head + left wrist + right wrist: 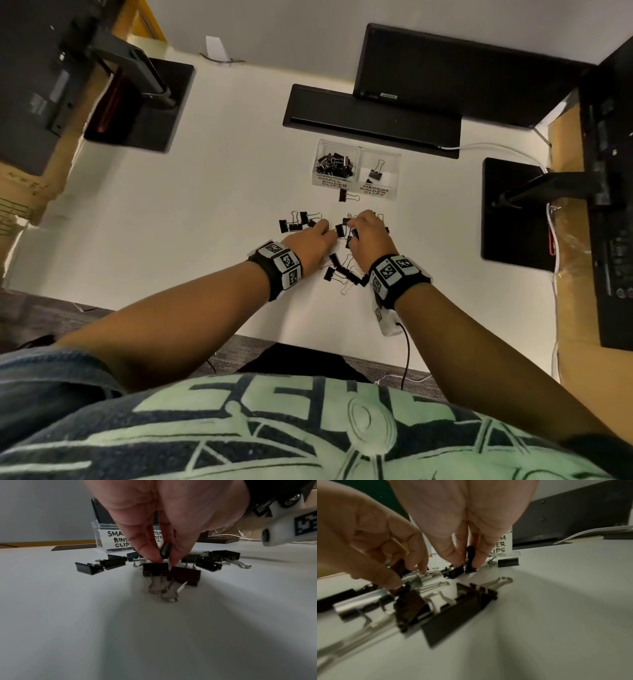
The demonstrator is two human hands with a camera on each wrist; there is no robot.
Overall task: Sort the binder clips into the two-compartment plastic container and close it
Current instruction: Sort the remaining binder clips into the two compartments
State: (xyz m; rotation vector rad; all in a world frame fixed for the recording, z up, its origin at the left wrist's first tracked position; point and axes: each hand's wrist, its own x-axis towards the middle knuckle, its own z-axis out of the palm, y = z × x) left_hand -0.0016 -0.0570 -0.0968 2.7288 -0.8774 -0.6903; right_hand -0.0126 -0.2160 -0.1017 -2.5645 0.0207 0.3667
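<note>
Head view, catalogued from left to right: a monitor stand (pixel 137 102) at the far left of the pale worktop (pixel 171 222); then a small cluster of loose binder clips (pixel 296 221) lying flat, touching one another. Left hand (pixel 313 245) lowered among the clips, fingers (pixel 142 543) curled down and pinching a black clip (pixel 166 549) off the surface, with two more clips (pixel 155 570) directly under the fingertips. Between the two wrists, a further heap of clips (pixel 342 270) lies tangled, handles splayed. Right hand (pixel 368 234) just beside the left, fingertips (pixel 452 553) drawn together and gripping an upright clip (pixel 471 555). Beyond both hands, one lone clip (pixel 346 196) rests just in front of the clear plastic container (pixel 394 161), which stands open: left compartment, labelled for small clips, holds a dense pile of them (pixel 335 165); right compartment, labelled for medium clips, holds very few (pixel 376 171). Behind the container, a flat black bar (pixel 370 116). At the far right, a second black stand base (pixel 513 212) with white cables (pixel 493 148) running past it.
</note>
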